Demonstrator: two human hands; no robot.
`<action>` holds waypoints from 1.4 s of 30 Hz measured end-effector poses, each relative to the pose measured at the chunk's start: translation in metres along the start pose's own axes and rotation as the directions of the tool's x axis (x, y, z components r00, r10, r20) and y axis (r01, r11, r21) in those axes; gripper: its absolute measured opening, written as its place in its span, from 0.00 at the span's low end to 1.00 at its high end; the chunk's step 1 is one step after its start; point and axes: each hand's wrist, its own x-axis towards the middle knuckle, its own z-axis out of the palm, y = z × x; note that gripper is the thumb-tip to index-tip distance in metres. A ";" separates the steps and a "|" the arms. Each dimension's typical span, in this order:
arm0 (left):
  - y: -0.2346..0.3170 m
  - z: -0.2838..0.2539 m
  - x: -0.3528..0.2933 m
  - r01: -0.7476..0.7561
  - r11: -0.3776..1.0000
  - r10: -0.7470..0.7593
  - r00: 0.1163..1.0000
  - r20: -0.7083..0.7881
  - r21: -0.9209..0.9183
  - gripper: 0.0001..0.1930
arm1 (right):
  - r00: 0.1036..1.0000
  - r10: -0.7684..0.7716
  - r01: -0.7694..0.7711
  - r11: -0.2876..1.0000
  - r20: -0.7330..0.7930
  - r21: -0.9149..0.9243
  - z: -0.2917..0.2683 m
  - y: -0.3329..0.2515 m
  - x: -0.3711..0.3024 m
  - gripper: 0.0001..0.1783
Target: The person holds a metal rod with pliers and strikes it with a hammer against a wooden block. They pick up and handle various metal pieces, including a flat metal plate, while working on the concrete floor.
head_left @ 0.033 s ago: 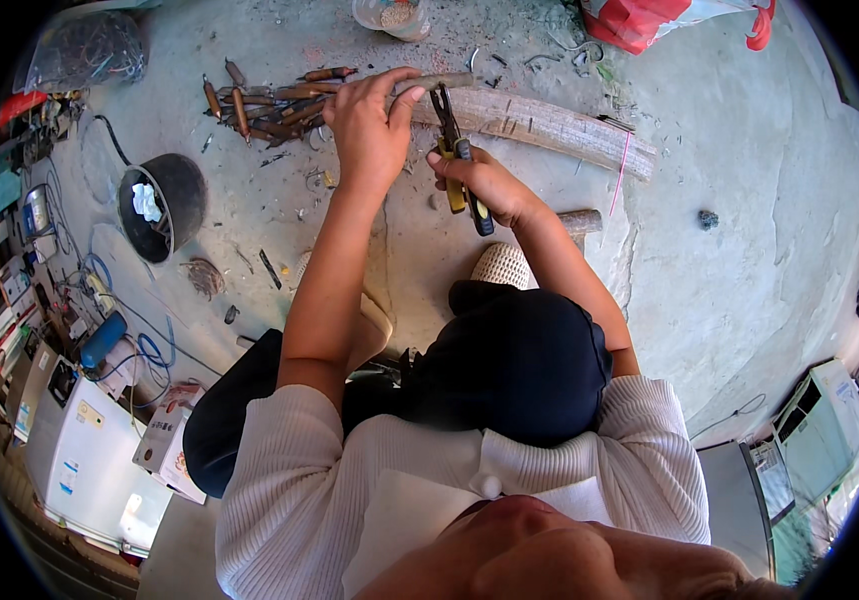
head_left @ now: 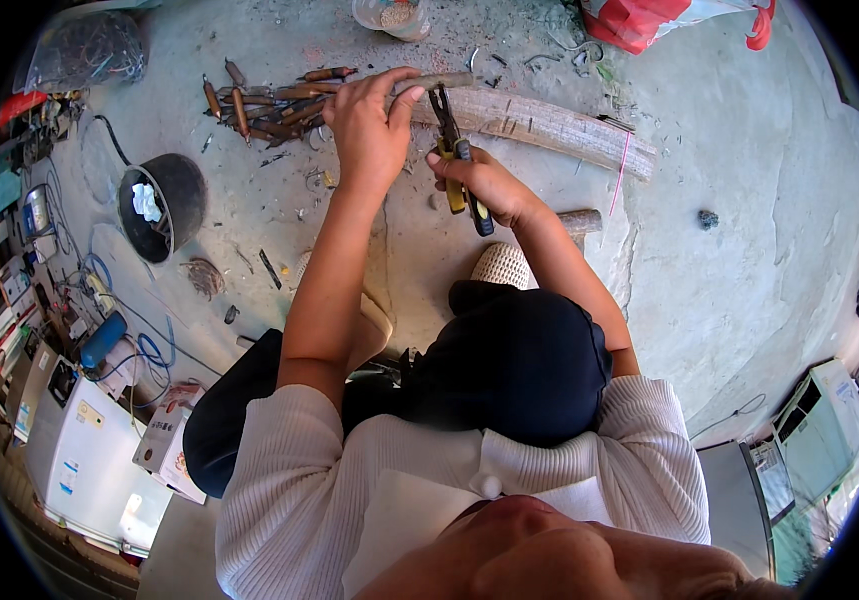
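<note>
My left hand (head_left: 369,125) is closed round a short grey-brown stick (head_left: 446,80), whose end sticks out to the right past the thumb. My right hand (head_left: 489,185) grips a pair of pliers (head_left: 457,165) with yellow and black handles. Their dark jaws point away from me and sit just below the stick's end; whether they touch it I cannot tell. Behind the pliers a long, weathered piece of wood (head_left: 549,125) lies on the floor, stretching to the right. Left of my left hand is a loose heap of brown, pointed cylindrical pieces (head_left: 274,115).
A black bucket (head_left: 189,205) with crumpled white paper inside stands at left. A clear plastic tub (head_left: 404,22) and a red-and-white bag (head_left: 639,25) are at the far side. Small scraps litter the concrete floor (head_left: 739,290). A short wood piece (head_left: 581,222) lies near my right forearm.
</note>
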 end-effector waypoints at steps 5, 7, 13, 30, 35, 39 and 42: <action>0.001 -0.001 0.001 0.002 1.000 -0.002 1.000 0.000 -0.005 0.10 | 1.000 -0.004 0.004 1.000 -0.017 -0.018 0.001 0.000 -0.001 0.22; 0.001 -0.001 0.000 0.010 1.000 -0.010 1.000 0.015 -0.009 0.10 | 1.000 -0.015 0.015 1.000 -0.025 0.002 0.001 -0.001 -0.002 0.22; 0.001 0.002 0.000 0.005 1.000 -0.005 1.000 0.011 -0.010 0.10 | 1.000 -0.006 0.006 1.000 -0.029 0.022 0.000 0.002 0.001 0.21; -0.020 0.028 -0.059 0.633 0.674 0.031 0.491 0.871 -0.381 0.48 | 0.963 -0.102 0.116 0.992 -0.249 0.041 -0.010 0.014 0.012 0.23; 0.017 0.045 -0.110 0.825 0.310 0.237 0.413 0.879 -0.472 0.38 | 0.955 -0.077 0.057 0.995 -0.287 -0.078 -0.014 0.029 0.013 0.22; 0.012 0.056 -0.122 0.866 0.237 0.177 0.406 0.896 -0.440 0.31 | 0.958 -0.011 -0.008 0.998 -0.285 -0.065 -0.012 0.043 0.010 0.21; 0.012 0.059 -0.128 0.844 0.239 0.129 0.462 0.877 -0.480 0.31 | 0.957 -0.010 -0.008 0.998 -0.291 -0.061 -0.012 0.050 0.012 0.22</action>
